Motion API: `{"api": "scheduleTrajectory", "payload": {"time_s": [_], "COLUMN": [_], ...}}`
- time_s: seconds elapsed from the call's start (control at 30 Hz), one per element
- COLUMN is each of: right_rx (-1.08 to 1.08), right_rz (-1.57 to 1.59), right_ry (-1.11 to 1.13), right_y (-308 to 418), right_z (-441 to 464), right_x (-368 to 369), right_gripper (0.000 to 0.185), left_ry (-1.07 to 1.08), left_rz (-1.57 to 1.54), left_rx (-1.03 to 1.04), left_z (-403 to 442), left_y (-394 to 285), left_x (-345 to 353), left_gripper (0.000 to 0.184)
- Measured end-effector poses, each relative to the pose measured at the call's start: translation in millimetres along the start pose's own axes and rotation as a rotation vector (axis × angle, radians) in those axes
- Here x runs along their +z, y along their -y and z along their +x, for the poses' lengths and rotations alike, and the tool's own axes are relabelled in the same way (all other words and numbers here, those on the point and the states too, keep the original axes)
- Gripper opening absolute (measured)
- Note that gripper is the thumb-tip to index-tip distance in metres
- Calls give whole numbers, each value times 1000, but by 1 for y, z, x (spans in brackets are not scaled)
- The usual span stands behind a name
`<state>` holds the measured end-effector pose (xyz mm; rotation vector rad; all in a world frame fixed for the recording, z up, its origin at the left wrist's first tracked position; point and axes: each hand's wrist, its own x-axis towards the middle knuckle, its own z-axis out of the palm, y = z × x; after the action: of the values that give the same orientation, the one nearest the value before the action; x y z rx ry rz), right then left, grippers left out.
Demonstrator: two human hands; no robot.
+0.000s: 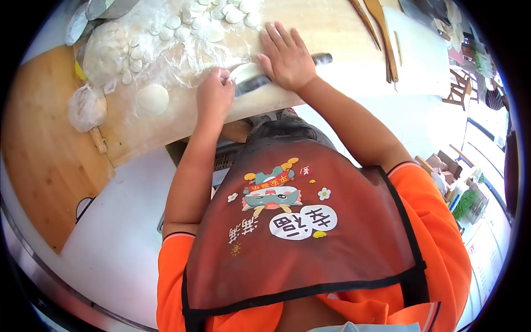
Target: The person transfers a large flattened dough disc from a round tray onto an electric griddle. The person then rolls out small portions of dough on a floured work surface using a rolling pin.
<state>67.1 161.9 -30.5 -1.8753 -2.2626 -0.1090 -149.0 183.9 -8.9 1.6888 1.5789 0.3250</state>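
My left hand [215, 95] is closed in a pinch at the left edge of a small round dough wrapper [246, 72]. My right hand [289, 60] lies palm down with its fingers stretched out, pressing across a dark rolling pin [253, 84]. The pin slants over the near side of the wrapper, and its far end sticks out to the right of my wrist. Part of the wrapper and the pin's middle are hidden under the right hand. A rolled dough disc [153, 99] lies on the floured board [182, 108], left of my left hand.
Several small dough pieces [182, 34] lie in flour beyond my hands. A large dough mass [105, 55] sits at the left, near a plastic bag [87, 108] and a wooden handle [98, 141]. Long wooden tools [383, 33] rest at the right.
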Motion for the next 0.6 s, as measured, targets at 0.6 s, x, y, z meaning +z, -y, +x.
{"api": "scheduleTrajectory", "payload": {"time_s": [0.6], "right_rx": [-241], "right_rz": [125], "right_ry": [10], "right_y": [-6], "right_z": [18], "right_x": [-12], "right_gripper": [60], "left_ry": [3], "left_rz": [-93], "left_rx": [2], "left_z": [-3], "left_y": [22], "left_x": [-5], "left_gripper": [17]}}
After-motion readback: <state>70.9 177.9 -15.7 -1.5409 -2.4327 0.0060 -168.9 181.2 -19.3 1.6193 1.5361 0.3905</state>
